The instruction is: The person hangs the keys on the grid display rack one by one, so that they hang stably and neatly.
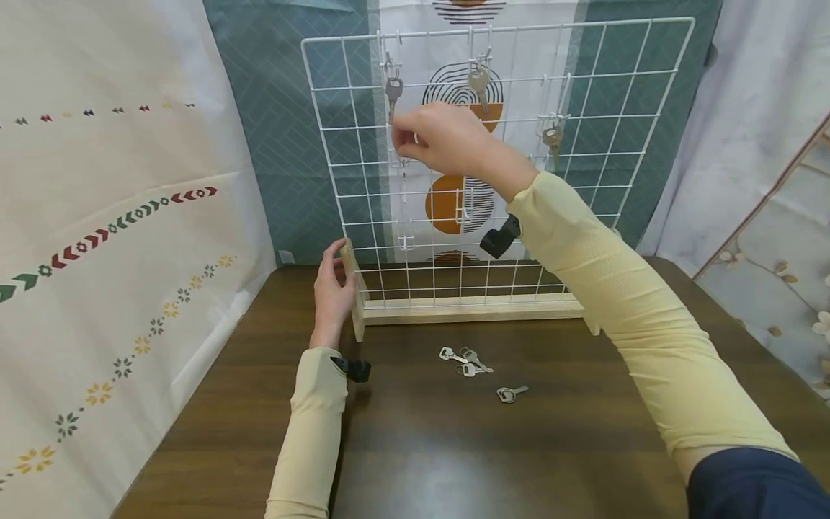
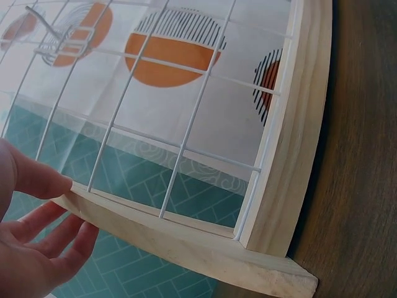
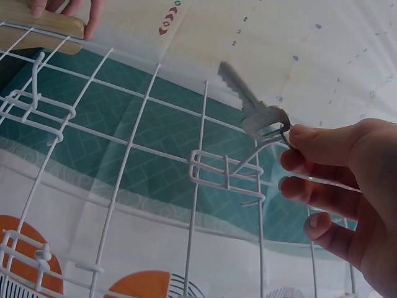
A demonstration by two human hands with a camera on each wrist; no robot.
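Note:
My right hand is raised in front of the white wire grid, on its left part. In the right wrist view, its thumb and index finger pinch a small ring bearing a silver key. The ring is at the tip of a white wire hook; I cannot tell whether it is threaded on. In the head view the hand largely hides this spot. My left hand grips the grid's wooden side foot, thumb on one side and fingers on the other.
Keys hang on upper hooks: one at left, others at centre and right. Lower hooks hold nothing. Several loose keys and another key lie on the brown table. Patterned cloths surround it.

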